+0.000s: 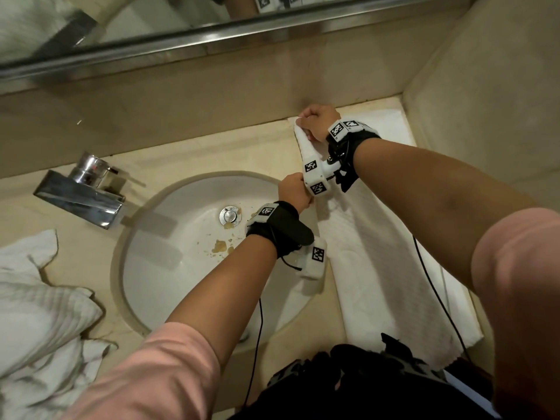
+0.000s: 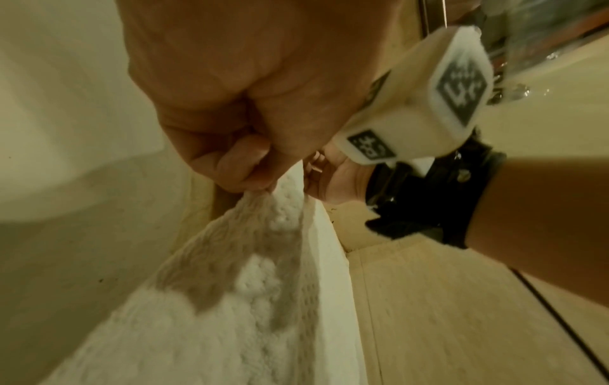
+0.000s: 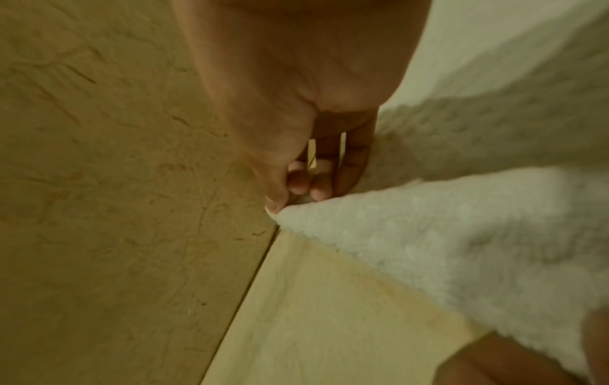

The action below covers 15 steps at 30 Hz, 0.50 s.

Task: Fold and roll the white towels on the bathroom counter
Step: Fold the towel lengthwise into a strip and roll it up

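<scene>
A long white towel (image 1: 378,247) lies folded into a strip on the counter right of the sink, running from the back wall to the front edge. My right hand (image 1: 316,122) pinches its far corner by the back wall; in the right wrist view my right hand (image 3: 296,192) holds that corner of the towel (image 3: 445,247) between thumb and fingertips. My left hand (image 1: 295,192) grips the towel's left edge beside the sink rim; in the left wrist view my left hand (image 2: 250,172) pinches a raised fold of the towel (image 2: 257,286).
A round white sink (image 1: 188,253) with stains near its drain lies left of the towel. A chrome faucet (image 1: 81,192) stands at the left. A heap of crumpled white towels (image 1: 39,313) lies at the counter's left front. A mirror (image 1: 151,19) runs along the back wall.
</scene>
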Each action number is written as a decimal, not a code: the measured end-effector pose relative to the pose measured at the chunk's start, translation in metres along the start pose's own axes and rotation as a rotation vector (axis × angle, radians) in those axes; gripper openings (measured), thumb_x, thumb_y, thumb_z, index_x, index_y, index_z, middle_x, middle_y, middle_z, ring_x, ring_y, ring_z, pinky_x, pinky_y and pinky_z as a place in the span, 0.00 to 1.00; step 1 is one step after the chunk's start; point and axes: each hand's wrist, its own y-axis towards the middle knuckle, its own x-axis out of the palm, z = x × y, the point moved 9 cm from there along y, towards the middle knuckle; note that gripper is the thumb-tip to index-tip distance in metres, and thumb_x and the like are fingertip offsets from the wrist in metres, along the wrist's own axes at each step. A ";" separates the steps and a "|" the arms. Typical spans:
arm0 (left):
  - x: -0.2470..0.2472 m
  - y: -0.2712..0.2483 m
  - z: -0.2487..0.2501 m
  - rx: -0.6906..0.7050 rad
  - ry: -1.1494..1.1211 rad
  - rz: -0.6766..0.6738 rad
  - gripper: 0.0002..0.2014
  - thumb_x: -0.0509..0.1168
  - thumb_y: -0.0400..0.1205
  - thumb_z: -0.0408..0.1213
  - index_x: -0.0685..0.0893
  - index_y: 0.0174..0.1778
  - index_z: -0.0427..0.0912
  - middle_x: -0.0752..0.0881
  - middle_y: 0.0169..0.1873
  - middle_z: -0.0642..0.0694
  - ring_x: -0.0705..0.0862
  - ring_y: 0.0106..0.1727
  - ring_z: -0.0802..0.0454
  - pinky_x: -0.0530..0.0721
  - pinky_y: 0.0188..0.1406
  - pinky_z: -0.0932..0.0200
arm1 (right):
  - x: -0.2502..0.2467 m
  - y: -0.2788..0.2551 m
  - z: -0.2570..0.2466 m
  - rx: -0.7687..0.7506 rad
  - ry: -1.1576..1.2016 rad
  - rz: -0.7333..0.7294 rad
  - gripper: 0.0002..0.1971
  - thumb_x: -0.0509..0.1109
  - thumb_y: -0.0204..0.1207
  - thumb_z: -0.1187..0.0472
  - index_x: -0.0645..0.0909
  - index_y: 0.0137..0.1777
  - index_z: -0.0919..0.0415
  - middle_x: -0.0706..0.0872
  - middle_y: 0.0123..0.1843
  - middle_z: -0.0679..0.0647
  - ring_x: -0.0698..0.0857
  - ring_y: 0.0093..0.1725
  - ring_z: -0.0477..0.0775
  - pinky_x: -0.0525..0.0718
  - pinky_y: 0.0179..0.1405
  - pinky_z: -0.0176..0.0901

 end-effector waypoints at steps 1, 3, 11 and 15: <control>0.001 0.000 -0.003 -0.005 -0.021 -0.002 0.20 0.61 0.78 0.19 0.70 0.26 0.47 0.76 0.25 0.44 0.78 0.34 0.44 0.85 0.47 0.45 | 0.000 0.000 0.002 0.002 0.019 0.012 0.08 0.72 0.75 0.59 0.80 0.35 0.52 0.82 0.28 0.50 0.78 0.24 0.47 0.84 0.40 0.42; 0.001 0.000 -0.004 -0.006 -0.047 -0.026 0.20 0.60 0.78 0.18 0.70 0.26 0.46 0.76 0.22 0.47 0.77 0.30 0.45 0.84 0.43 0.48 | 0.002 0.000 0.004 0.008 0.039 0.019 0.08 0.72 0.75 0.59 0.81 0.35 0.52 0.83 0.27 0.49 0.78 0.24 0.47 0.85 0.41 0.43; 0.001 0.003 0.000 -0.015 0.244 -0.016 0.17 0.63 0.79 0.29 0.69 0.24 0.40 0.88 0.39 0.33 0.87 0.44 0.37 0.84 0.39 0.53 | 0.007 -0.024 -0.005 -0.043 0.168 -0.087 0.12 0.57 0.79 0.68 0.81 0.49 0.56 0.89 0.38 0.51 0.79 0.30 0.46 0.78 0.34 0.34; -0.006 0.001 -0.003 -0.056 0.225 0.061 0.15 0.58 0.81 0.38 0.83 0.40 0.29 0.89 0.42 0.35 0.88 0.43 0.38 0.86 0.44 0.51 | -0.012 -0.045 -0.002 -0.032 0.405 -0.056 0.14 0.55 0.80 0.75 0.77 0.59 0.66 0.87 0.42 0.56 0.82 0.34 0.47 0.76 0.32 0.30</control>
